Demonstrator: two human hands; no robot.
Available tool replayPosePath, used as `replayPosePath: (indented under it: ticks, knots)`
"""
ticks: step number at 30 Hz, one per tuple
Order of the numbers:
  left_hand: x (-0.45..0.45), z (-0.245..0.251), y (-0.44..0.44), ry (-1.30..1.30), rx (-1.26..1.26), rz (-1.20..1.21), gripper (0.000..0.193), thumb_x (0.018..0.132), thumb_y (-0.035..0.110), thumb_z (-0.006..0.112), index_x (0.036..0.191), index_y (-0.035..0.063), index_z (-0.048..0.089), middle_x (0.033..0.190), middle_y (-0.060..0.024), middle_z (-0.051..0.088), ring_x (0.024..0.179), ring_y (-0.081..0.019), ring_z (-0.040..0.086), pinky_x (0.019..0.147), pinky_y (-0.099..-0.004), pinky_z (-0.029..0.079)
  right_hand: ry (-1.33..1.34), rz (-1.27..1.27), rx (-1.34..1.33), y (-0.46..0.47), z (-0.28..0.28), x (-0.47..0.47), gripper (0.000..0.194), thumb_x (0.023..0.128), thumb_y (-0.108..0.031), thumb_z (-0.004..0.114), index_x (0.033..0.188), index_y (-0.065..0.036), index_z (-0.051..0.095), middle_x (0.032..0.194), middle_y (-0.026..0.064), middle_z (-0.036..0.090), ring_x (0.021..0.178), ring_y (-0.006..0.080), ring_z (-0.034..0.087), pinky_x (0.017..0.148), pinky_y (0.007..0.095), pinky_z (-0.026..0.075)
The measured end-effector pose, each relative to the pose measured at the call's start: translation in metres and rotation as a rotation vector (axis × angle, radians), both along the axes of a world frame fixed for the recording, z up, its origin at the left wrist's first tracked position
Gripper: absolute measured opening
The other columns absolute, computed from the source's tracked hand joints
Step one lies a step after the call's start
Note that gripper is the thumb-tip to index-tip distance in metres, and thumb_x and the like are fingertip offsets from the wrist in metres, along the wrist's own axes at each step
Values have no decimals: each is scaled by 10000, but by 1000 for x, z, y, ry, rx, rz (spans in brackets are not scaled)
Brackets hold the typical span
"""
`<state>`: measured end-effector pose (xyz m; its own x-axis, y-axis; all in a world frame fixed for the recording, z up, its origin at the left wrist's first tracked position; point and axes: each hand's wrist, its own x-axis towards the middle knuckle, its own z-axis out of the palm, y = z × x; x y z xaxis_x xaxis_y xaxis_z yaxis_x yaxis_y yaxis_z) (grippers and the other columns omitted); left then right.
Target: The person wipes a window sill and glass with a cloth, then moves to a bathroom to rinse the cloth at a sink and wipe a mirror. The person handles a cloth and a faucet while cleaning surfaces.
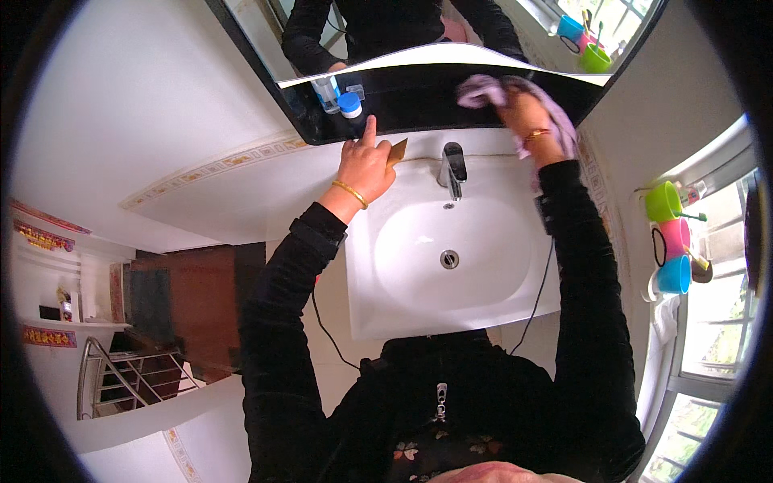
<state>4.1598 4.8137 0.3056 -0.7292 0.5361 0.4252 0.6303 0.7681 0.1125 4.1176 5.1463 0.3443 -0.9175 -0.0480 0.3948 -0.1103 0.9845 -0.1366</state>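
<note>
My right hand (524, 113), slightly blurred, grips a light purple cloth (483, 92) against the black shelf (416, 99) beneath the mirror. Part of the cloth hangs down past the wrist. Over the back left of the washbasin (362, 302) is my left hand (367, 168), its index finger stretched towards the shelf's front edge. A thin brown flat piece (397, 152) juts out between its thumb and fingers. Just beyond that finger stand a small white jar with a blue lid (350, 105) and a clear bottle with a blue label (328, 95). A small clear item (356, 92) lies behind the jar.
A chrome tap (453, 169) rises at the basin's back, between my arms. The mirror (410, 30) leans over the shelf. Along the right wall hang green (662, 201), pink (675, 235) and blue cups (673, 275) beside a window. A dark cable (537, 296) runs beside the basin.
</note>
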Motion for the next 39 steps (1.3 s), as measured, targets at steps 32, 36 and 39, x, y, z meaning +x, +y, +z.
replayPosePath:
  ticks: [32, 36, 39]
  knots:
    - [-2, -8, -10, 60, -42, -16, 214, 697, 177, 607, 887, 82, 638, 1370, -289, 412, 829, -324, 649, 834, -437, 425, 754, 21, -747, -69, -9, -75, 210, 844, -63, 547, 957, 101, 615, 860, 148, 661, 782, 218, 598, 716, 344, 486]
    - [-4, -9, -9, 79, 30, -55, 236, 681, 167, 631, 898, 75, 628, 1382, -272, 405, 844, -324, 649, 831, -436, 431, 733, 245, -462, -164, 2, -54, 299, 810, -177, 600, 1002, 51, 620, 933, 290, 625, 896, 435, 596, 817, 467, 470]
    - [-5, -11, -9, 53, 10, -26, 230, 663, 137, 639, 873, 50, 610, 1403, -248, 393, 882, -291, 649, 824, -432, 431, 459, 278, -337, -170, 6, -39, 431, 692, -62, 573, 1118, 2, 563, 1041, 302, 562, 955, 479, 530, 836, 494, 456]
